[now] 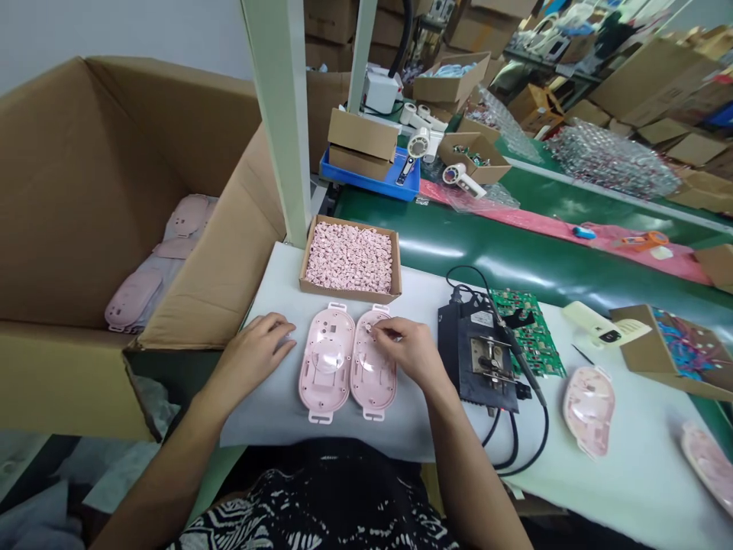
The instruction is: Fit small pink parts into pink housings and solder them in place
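Note:
Two pink oval plastic shell halves (pixel 309 374) (pixel 373 382) lie side by side on the white-covered table, inner sides up, with a strap loop at each end. My right hand (pixel 409 351) is over the upper part of the right shell, its fingertips pinched together against it; whatever they hold is too small or hidden to make out. Just left of the left shell, my left hand (pixel 255 355) rests with loosely bent fingers, thumb and forefinger apart. Behind the shells stands a shallow cardboard box (pixel 350 292) full of small pink plastic parts (pixel 349 258).
A black soldering unit (pixel 481 355) with cables stands to the right, beside green circuit boards (pixel 535 328). More pink shells (pixel 589 409) lie farther right, near a box of wires (pixel 695 344). A large carton (pixel 188 305) and a post (pixel 280 114) border the left; a green conveyor (pixel 424 237) runs behind.

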A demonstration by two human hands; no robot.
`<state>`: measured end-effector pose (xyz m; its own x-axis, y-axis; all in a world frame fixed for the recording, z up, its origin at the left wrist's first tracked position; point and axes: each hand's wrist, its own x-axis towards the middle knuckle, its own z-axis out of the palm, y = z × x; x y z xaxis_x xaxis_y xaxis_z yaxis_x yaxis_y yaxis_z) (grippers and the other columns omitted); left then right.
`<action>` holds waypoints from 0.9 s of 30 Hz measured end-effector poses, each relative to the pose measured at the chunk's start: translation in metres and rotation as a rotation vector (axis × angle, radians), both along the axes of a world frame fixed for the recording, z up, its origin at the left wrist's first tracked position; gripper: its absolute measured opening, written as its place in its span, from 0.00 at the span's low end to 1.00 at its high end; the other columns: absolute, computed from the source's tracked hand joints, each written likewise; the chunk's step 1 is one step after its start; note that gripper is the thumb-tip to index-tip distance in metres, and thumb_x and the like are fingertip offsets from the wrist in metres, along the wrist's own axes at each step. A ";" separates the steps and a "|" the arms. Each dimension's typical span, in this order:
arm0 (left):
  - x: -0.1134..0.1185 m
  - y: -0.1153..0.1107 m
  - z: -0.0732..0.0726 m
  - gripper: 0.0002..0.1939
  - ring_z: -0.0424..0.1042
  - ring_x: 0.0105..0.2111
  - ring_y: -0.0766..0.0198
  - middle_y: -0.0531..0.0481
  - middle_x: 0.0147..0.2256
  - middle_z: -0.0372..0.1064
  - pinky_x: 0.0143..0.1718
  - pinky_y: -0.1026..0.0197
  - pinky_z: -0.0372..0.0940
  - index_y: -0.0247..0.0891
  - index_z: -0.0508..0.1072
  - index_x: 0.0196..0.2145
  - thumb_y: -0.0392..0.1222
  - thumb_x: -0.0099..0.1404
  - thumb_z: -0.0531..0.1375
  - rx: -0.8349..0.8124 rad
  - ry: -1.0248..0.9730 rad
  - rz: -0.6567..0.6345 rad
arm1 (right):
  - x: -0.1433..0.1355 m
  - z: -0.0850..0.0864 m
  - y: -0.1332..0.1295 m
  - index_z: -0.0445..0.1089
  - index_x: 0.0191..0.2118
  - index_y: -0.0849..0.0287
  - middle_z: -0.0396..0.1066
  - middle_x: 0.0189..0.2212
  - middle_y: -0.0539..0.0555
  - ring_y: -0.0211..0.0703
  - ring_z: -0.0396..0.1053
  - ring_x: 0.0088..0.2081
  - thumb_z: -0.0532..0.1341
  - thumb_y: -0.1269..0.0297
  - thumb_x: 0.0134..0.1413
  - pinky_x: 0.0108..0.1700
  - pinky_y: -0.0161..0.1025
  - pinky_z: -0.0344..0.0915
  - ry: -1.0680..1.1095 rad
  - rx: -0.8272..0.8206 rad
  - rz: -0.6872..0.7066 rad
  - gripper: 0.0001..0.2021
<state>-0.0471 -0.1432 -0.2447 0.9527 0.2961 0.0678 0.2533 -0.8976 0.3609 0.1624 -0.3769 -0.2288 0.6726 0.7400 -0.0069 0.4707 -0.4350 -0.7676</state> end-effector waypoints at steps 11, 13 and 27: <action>0.014 -0.007 0.021 0.12 0.74 0.46 0.60 0.48 0.47 0.74 0.51 0.55 0.69 0.40 0.75 0.48 0.42 0.75 0.54 -0.160 -0.160 -0.067 | 0.016 0.017 0.012 0.69 0.24 0.58 0.69 0.23 0.48 0.36 0.62 0.26 0.56 0.71 0.48 0.31 0.33 0.57 -0.037 -0.209 0.248 0.07; 0.026 -0.012 0.026 0.11 0.74 0.48 0.61 0.48 0.49 0.74 0.54 0.55 0.69 0.40 0.74 0.50 0.40 0.74 0.55 -0.206 -0.190 -0.109 | 0.017 0.016 0.017 0.68 0.24 0.58 0.69 0.23 0.48 0.36 0.62 0.27 0.55 0.72 0.49 0.31 0.34 0.56 -0.083 -0.228 0.262 0.08; 0.068 -0.016 0.009 0.12 0.70 0.51 0.54 0.51 0.47 0.77 0.52 0.49 0.66 0.42 0.77 0.48 0.34 0.68 0.62 -0.115 -0.052 -0.299 | 0.015 0.007 -0.001 0.76 0.40 0.58 0.73 0.37 0.54 0.42 0.70 0.38 0.57 0.68 0.64 0.43 0.38 0.65 -0.175 -0.125 0.172 0.09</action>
